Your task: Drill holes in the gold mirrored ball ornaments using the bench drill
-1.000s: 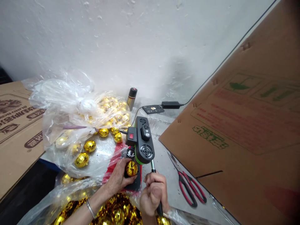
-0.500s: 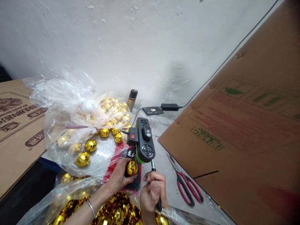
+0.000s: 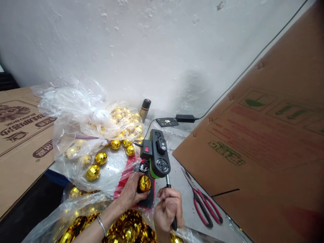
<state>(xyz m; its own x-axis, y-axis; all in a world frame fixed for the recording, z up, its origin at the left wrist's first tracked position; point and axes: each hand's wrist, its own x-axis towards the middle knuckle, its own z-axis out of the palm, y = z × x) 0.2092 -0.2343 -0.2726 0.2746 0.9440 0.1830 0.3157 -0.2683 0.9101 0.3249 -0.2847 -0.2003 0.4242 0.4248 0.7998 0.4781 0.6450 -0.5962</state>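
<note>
My left hand (image 3: 130,189), with a bracelet at the wrist, is closed around the side of a gold mirror-tiled ball (image 3: 144,183). The ball sits over a black base plate (image 3: 146,201) that lies on red material. A fist is what my right hand (image 3: 169,209) makes around the black-gripped lever handle (image 3: 174,224). Its metal rod (image 3: 168,180) runs up to a black and green device (image 3: 159,153) standing just behind the ball. A switch box with a red rocker (image 3: 146,149) is fixed to the device's left side.
Red-handled scissors (image 3: 206,206) lie right of my right hand, beside a large cardboard box (image 3: 253,141). Plastic bags (image 3: 76,111) of gold balls fill the left and front. A spray can (image 3: 145,109), a black adapter (image 3: 186,118) and its cord stand near the wall.
The view has shifted slightly, so everything sits a little further right and lower. Both hands keep the same hold on the ball and the lever handle.
</note>
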